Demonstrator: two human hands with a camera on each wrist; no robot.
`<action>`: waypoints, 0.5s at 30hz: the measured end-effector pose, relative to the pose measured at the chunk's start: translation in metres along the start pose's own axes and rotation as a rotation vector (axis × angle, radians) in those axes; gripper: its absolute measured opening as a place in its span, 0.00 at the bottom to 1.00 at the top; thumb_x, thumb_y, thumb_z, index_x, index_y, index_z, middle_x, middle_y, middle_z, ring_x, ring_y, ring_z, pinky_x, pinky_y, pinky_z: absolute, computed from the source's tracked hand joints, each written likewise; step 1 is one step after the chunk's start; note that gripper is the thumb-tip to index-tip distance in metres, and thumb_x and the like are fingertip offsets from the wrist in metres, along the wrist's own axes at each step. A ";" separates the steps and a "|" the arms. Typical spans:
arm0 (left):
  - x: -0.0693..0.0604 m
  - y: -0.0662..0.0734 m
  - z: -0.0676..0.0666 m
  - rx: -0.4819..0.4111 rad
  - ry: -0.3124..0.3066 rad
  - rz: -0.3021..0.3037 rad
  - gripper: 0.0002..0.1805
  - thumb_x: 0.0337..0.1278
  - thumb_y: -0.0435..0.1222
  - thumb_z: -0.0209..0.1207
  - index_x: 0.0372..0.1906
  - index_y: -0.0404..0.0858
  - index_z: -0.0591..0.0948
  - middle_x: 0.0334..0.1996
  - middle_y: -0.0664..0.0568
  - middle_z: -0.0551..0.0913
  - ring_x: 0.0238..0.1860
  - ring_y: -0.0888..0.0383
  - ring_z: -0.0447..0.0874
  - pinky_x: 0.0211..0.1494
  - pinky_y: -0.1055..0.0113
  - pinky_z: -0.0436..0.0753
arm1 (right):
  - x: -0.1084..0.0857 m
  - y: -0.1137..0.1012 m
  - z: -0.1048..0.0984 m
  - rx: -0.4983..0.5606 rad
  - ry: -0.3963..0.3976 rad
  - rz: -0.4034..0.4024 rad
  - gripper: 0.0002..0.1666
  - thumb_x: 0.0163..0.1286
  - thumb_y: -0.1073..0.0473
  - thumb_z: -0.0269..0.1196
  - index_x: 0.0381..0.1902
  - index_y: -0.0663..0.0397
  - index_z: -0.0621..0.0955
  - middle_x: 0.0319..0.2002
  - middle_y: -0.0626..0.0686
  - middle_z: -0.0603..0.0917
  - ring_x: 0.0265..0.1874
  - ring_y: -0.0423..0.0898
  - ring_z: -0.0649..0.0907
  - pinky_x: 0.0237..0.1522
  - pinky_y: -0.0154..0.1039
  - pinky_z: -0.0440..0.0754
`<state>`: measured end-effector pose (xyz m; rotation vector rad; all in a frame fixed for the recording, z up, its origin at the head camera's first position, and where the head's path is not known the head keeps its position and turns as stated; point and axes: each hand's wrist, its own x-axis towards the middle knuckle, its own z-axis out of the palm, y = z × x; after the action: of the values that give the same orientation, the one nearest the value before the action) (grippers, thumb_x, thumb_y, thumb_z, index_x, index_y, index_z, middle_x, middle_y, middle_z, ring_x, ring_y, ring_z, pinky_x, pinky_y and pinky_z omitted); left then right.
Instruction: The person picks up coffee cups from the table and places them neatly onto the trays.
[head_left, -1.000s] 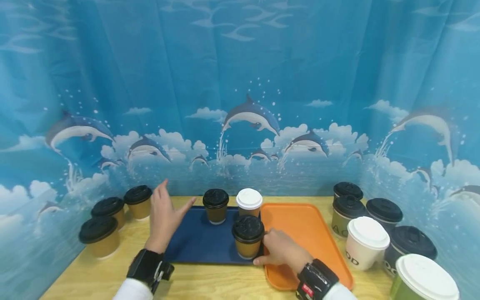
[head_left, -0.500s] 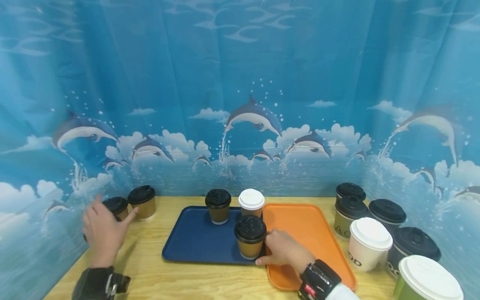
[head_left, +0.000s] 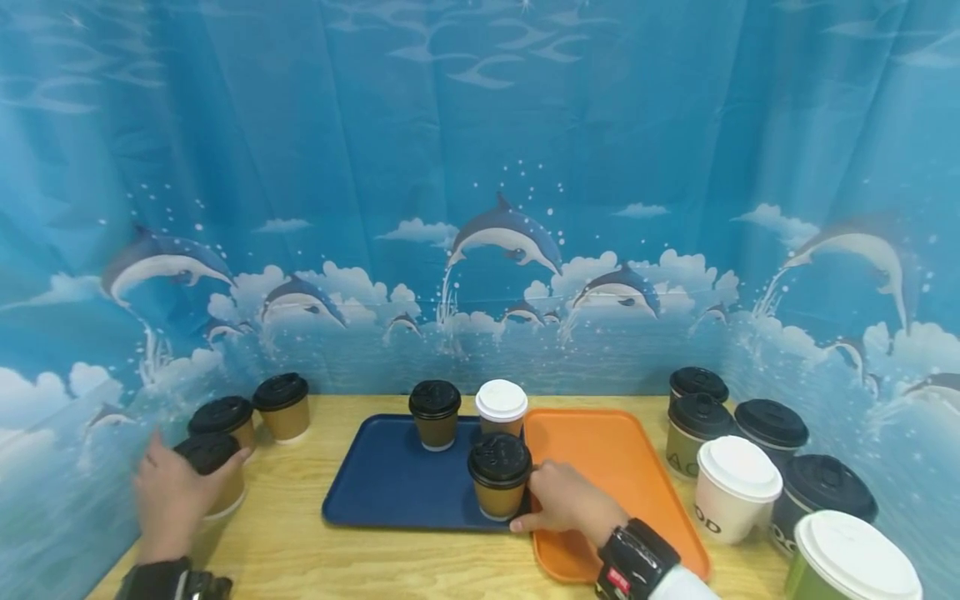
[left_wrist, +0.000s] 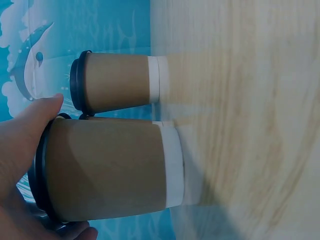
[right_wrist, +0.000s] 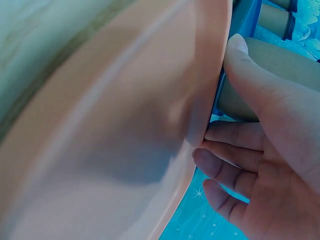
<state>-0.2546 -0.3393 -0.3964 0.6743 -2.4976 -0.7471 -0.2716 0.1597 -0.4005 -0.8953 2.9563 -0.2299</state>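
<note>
At the far left, my left hand [head_left: 174, 500] grips a brown cup [head_left: 229, 493] around its black lid. The left wrist view has the thumb of the left hand [left_wrist: 17, 150] above the lid and fingertips below the standing cup [left_wrist: 107, 167]. My right hand [head_left: 566, 500] rests beside a black-lidded brown cup [head_left: 498, 500] on the blue tray [head_left: 390, 492], at the orange tray [head_left: 600, 442]. In the right wrist view, fingers of the right hand [right_wrist: 290, 165], loosely bent, touch the orange tray's rim [right_wrist: 212, 65]; its thumb lies against the cup [right_wrist: 280, 57].
Two more brown cups, one here [head_left: 285, 417], stand at the left. The blue tray's back holds a black-lidded cup [head_left: 436, 421] and a white-lidded cup [head_left: 501, 408]. Several larger cups, including a white one [head_left: 731, 492], stand at the right. A dolphin curtain [head_left: 480, 167] hangs behind.
My left hand has moved from beside the blue tray to the far left and has taken hold of the nearest brown cup there. The right hand has stayed in place.
</note>
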 end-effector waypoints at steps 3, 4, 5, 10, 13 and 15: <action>0.000 -0.001 0.001 -0.013 -0.024 -0.019 0.68 0.56 0.54 0.69 0.75 0.17 0.36 0.67 0.11 0.49 0.66 0.17 0.51 0.69 0.29 0.58 | 0.001 -0.001 -0.001 -0.001 -0.006 0.010 0.33 0.54 0.35 0.76 0.43 0.57 0.86 0.33 0.50 0.85 0.34 0.48 0.85 0.38 0.46 0.83; 0.000 -0.001 0.002 -0.018 -0.026 -0.022 0.67 0.56 0.53 0.69 0.74 0.16 0.37 0.66 0.11 0.49 0.66 0.17 0.51 0.69 0.29 0.59 | 0.001 -0.001 -0.001 0.002 -0.009 0.013 0.33 0.54 0.35 0.76 0.43 0.57 0.86 0.33 0.50 0.85 0.34 0.49 0.85 0.39 0.46 0.83; 0.000 -0.001 0.002 -0.025 -0.027 -0.026 0.67 0.56 0.53 0.69 0.74 0.16 0.37 0.66 0.11 0.50 0.66 0.17 0.52 0.68 0.29 0.60 | 0.001 -0.001 -0.001 0.003 -0.012 0.014 0.33 0.54 0.35 0.76 0.44 0.56 0.86 0.34 0.51 0.86 0.35 0.49 0.85 0.40 0.46 0.83; -0.002 -0.004 0.004 -0.051 -0.028 -0.053 0.62 0.54 0.50 0.70 0.70 0.12 0.45 0.59 0.11 0.57 0.60 0.18 0.60 0.63 0.30 0.68 | 0.002 -0.002 -0.001 0.021 -0.025 0.021 0.34 0.54 0.35 0.76 0.47 0.55 0.86 0.37 0.51 0.88 0.37 0.49 0.86 0.42 0.46 0.84; -0.002 -0.005 0.005 -0.055 -0.039 -0.069 0.60 0.53 0.50 0.71 0.67 0.12 0.47 0.56 0.11 0.59 0.57 0.18 0.63 0.60 0.31 0.70 | 0.002 -0.001 0.000 0.030 -0.027 0.022 0.33 0.54 0.36 0.76 0.47 0.54 0.86 0.38 0.51 0.88 0.37 0.48 0.86 0.42 0.46 0.84; -0.001 -0.006 0.005 -0.058 -0.046 -0.073 0.60 0.53 0.51 0.71 0.67 0.12 0.48 0.56 0.12 0.59 0.57 0.18 0.64 0.60 0.31 0.71 | 0.002 0.000 0.000 0.033 -0.028 0.025 0.33 0.54 0.36 0.76 0.47 0.54 0.86 0.37 0.50 0.87 0.37 0.47 0.86 0.42 0.45 0.84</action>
<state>-0.2544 -0.3416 -0.4039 0.7381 -2.4937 -0.8675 -0.2731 0.1581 -0.4004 -0.8503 2.9268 -0.2620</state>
